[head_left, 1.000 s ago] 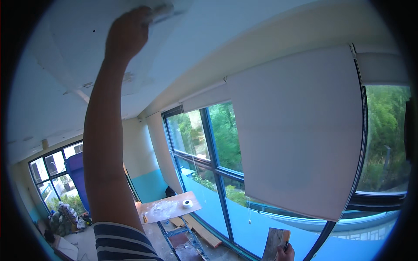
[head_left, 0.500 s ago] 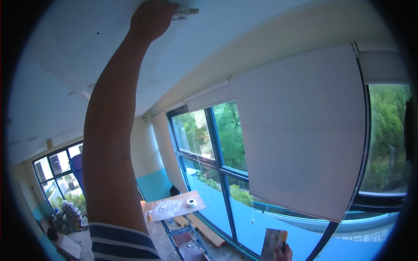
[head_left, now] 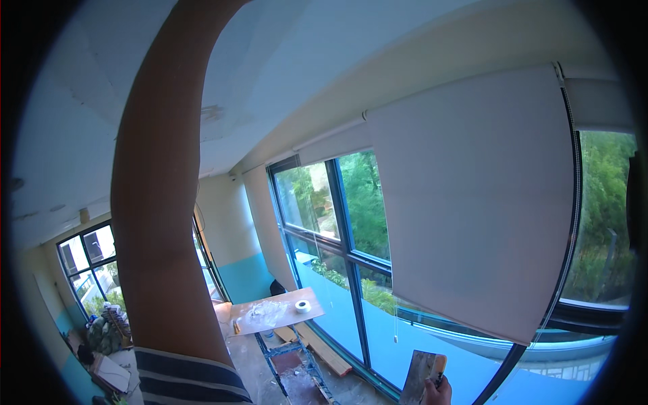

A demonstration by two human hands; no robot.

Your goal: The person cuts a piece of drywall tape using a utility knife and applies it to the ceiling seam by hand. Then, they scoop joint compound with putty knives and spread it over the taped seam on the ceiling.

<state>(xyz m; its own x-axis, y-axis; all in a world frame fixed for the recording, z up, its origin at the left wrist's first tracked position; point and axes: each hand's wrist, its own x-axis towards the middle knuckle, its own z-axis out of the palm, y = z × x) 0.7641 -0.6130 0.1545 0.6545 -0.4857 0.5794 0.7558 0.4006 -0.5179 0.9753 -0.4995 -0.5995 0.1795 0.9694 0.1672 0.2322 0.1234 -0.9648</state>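
Note:
My left arm, in a dark striped sleeve, reaches up toward the white ceiling. Its hand is cut off by the top edge of the picture, so what its fingers hold is hidden. Low on the right, my right hand is closed round a plastering trowel. The trowel's rectangular grey blade stands upright, apart from the window behind it. Greyish patches mark the ceiling beside my raised arm.
Down below, a board table bears crumpled clear plastic and a white roll of tape. A blue metal frame and wooden planks lie near it. Tall windows with a pale roller blind run along the right. Bundled things sit far left.
My left hand, with a flat scraper in it, has moved up out of the picture. The view has shifted slightly. My right hand still holds the trowel low on the right.

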